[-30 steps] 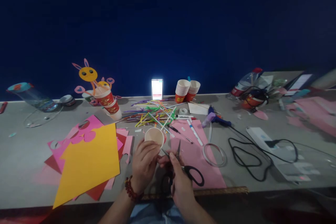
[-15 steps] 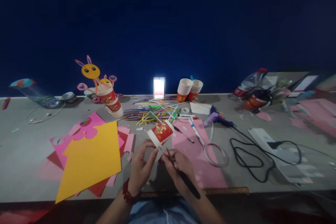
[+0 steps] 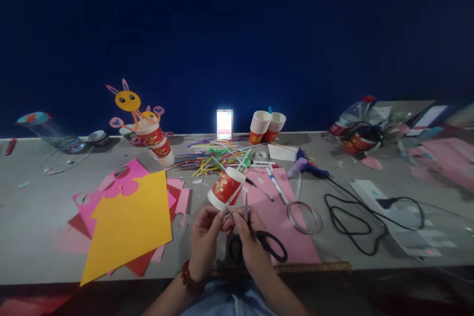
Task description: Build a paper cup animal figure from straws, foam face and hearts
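Start at the left by leaving the orange-yellow sheet point(image 3: 131, 227) flat, well apart from the work. With the left hand point(image 3: 203, 239), hold the paper cup point(image 3: 226, 188) in a narrow pinch of thumb and finger at the wide rim. Best to pinch firmly but lightly there, without crushing the thin wall or bending the rim. See the cup just beyond the fingertips, tilted, with narrow base up and away and wide rim low and near the hands. Better to steady the tilt before any closing of the blades, and to turn the cup rather than twist the wrist.

Next, mind the scissors point(image 3: 246, 207), carried in the right hand point(image 3: 255, 244) with one blade pointing up and both black loops spread apart below. Hard to tell the full gap between the blades. Also too small to tell: any scrap between the meeting fingertips. Angle the raised point away from the left thumb, very close by, and work in short, small bites. Farther right, keep the loops from snagging on the pink sheet point(image 3: 296, 244), partly beneath the hand and scissors
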Motion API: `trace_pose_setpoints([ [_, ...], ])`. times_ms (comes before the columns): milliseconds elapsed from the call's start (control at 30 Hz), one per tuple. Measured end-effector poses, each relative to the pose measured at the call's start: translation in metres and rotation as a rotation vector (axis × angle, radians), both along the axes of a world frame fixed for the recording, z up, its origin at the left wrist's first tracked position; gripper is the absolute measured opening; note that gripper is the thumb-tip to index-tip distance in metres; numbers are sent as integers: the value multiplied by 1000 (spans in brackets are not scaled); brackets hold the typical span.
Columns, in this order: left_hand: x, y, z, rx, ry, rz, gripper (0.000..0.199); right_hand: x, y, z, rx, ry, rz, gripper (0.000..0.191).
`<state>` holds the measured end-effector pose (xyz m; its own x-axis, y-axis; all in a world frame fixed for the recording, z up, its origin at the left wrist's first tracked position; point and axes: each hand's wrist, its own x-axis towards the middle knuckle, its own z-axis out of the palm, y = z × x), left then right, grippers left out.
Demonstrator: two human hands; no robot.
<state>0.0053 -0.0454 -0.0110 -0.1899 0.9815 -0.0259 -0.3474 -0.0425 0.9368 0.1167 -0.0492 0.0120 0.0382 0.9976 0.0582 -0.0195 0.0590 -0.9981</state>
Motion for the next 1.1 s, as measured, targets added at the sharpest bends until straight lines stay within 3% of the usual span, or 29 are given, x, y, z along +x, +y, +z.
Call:
trace_pose_setpoints([
  [167,2,3,-1,-77,-205,-17,24,8,-1,-1,38,-122,53,20],
  [300,-23,21,-2,43,-118,44,27,18,2,1,164,-280,142,20],
  [367,-38,32,2,87,-84,30,47,22,4,4,199,-317,204,21],
  [433,-51,40,8,196,58,-146,76,24,7,9,192,-330,276,22],
  [500,-57,44,13,238,153,-295,92,25,8,14,169,-341,339,22],
  [633,-54,42,13,141,190,-413,80,22,5,19,113,-312,381,19],
  [900,-39,27,0,19,270,-71,60,11,-7,7,-80,-88,233,27],
  [1100,-23,16,-5,39,254,199,48,5,-12,4,-95,-108,109,31],
])
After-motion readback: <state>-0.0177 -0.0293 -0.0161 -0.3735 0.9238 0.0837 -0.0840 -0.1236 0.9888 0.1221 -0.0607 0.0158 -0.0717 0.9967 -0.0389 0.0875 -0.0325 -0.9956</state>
